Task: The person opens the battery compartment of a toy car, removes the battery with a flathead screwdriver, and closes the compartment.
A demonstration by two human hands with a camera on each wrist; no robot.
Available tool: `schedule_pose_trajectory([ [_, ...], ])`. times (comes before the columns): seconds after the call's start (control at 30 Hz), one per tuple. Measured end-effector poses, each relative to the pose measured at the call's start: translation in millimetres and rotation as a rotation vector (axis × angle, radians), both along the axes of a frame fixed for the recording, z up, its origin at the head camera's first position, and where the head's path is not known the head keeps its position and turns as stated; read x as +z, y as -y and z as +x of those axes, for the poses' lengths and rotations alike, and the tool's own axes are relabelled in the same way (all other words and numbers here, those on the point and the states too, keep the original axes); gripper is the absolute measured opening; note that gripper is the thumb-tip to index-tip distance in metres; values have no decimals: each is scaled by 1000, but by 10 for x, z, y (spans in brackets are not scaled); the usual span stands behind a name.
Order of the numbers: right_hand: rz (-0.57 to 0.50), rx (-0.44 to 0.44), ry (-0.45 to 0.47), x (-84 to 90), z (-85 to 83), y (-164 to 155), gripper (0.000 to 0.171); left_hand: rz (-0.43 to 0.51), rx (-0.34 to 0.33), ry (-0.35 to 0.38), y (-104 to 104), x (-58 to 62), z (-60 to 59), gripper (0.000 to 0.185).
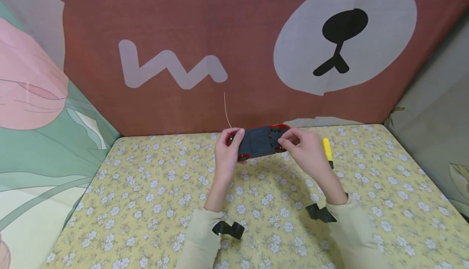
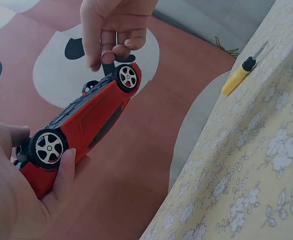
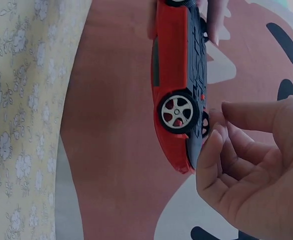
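Observation:
A red toy car (image 1: 260, 143) with a dark grey underside is held upside down above the far middle of the table. My left hand (image 1: 229, 151) grips its left end, thumb beside a wheel. My right hand (image 1: 300, 147) has curled fingertips pinching at the underside of the car's right end; whether they hold anything small is hidden. The left wrist view shows the car (image 2: 86, 120) in my left hand (image 2: 16, 190), with my right hand (image 2: 111, 30) above the far wheel. In the right wrist view, my right hand (image 3: 251, 165) touches the car (image 3: 171, 75) near its wheel.
A yellow-handled screwdriver (image 1: 327, 149) lies on the flowered yellow tablecloth (image 1: 146, 195) just right of my right hand, also visible as the screwdriver (image 2: 236, 79). A bear-print backdrop (image 1: 256, 57) rises right behind the car. Cloth walls close in the left and right sides.

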State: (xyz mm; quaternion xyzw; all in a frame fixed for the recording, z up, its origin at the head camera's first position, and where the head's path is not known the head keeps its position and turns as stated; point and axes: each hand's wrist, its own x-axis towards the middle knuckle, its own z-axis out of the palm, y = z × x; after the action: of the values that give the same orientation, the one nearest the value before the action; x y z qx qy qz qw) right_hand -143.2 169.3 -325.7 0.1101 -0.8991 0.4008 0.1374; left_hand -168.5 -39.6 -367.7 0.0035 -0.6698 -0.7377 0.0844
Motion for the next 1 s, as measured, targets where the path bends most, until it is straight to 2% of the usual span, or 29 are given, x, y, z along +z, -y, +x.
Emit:
schedule_pose_trajectory([
  [0.3, 35, 50, 77, -47, -30, 77, 7, -9, 3, -2, -16, -1, 4, 31],
  [0.7, 67, 13, 96, -92, -43, 120, 8, -21, 6, -12, -29, -20, 9, 30],
  [1.0, 73, -35, 77, -113, -41, 146, 10, -71, -16, -9, -34, -42, 4, 34],
])
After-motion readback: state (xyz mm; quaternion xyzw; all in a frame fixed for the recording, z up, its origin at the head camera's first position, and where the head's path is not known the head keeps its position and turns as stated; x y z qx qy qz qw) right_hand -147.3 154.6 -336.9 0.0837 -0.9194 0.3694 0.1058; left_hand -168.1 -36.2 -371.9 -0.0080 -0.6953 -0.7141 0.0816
